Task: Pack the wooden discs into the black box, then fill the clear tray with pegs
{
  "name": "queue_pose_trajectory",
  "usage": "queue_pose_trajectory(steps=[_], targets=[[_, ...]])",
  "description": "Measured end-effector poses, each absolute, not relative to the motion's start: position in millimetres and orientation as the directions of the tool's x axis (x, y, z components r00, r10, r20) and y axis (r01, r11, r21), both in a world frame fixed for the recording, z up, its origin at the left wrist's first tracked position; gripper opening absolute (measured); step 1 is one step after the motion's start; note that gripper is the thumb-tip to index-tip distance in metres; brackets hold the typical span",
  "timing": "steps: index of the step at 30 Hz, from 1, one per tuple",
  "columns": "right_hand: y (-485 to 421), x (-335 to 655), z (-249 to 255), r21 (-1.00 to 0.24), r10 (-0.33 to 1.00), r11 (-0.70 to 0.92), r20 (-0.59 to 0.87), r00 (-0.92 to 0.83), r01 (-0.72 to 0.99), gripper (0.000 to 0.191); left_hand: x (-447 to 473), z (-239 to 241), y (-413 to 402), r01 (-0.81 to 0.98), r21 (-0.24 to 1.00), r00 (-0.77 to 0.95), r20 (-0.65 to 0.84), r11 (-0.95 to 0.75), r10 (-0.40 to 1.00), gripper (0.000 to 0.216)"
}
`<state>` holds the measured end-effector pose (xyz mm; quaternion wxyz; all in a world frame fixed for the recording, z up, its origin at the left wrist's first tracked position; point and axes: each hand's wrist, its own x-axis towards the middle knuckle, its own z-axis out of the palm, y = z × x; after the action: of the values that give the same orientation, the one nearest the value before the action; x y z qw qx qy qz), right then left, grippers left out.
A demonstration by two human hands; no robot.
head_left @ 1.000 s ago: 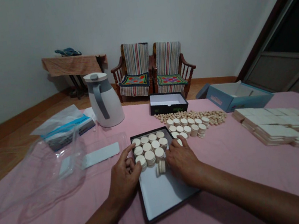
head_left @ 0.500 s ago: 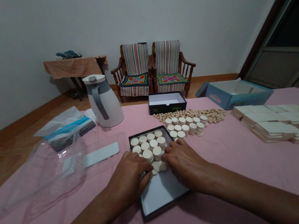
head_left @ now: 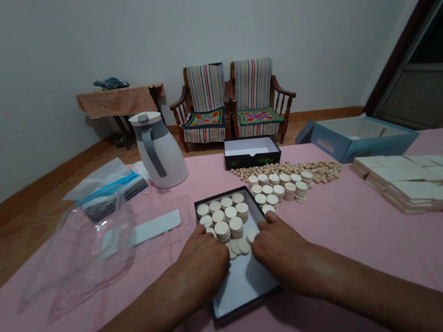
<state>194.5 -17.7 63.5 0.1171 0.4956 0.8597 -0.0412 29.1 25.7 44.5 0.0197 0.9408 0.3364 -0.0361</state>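
Observation:
A shallow black-edged box tray (head_left: 245, 288) with a pale inside lies in front of me, stacked with round wooden discs (head_left: 222, 229) in its far half. Several loose discs (head_left: 240, 246) overlap between my hands. My left hand (head_left: 205, 261) is closed over the tray's left side, its curled fingertips hidden. Over the right side, my right hand (head_left: 283, 251) is closed too, with a pale wooden disc (head_left: 251, 235) at its fingers. More disc stacks (head_left: 278, 190) stand beyond the tray's right corner.
Small wooden beads (head_left: 289, 169) lie before a black box (head_left: 252, 152). Square wooden tiles (head_left: 420, 174) are stacked right, near a blue box (head_left: 362, 135). At left are a white jug (head_left: 167, 157), a tissue pack (head_left: 112, 194) and clear plastic trays (head_left: 81, 261). Two chairs stand behind.
Both hands have shifted slightly apart over the tray, showing more loose discs between them. A disc now shows at my right fingers. The whole view has shifted slightly.

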Motion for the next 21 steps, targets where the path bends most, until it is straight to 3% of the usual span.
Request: queue_pose_trajectory(steps=[3, 7, 14, 21], targets=[[-19, 193, 61, 0.061, 0.817, 0.53, -0.305, -0.49, 0.846, 0.01, 30, 46, 25, 0.596, -0.086, 0.788, -0.132, -0.798, 0.602, 0.025], [-10, 195, 51, 0.07, 0.823, 0.533, -0.276, -0.497, 0.843, 0.009, 29, 47, 23, 0.559, -0.103, 0.809, -0.154, -0.823, 0.568, 0.025], [-4, 197, 46, 0.05, 0.864, 0.482, -0.192, -0.465, 0.875, 0.009, 28, 45, 21, 0.546, -0.078, 0.825, -0.124, -0.834, 0.552, 0.024], [-12, 194, 44, -0.097, 0.862, 0.456, -0.199, -0.467, 0.884, 0.022, 25, 39, 21, 0.517, -0.018, 0.846, -0.139, -0.856, 0.514, 0.018]])
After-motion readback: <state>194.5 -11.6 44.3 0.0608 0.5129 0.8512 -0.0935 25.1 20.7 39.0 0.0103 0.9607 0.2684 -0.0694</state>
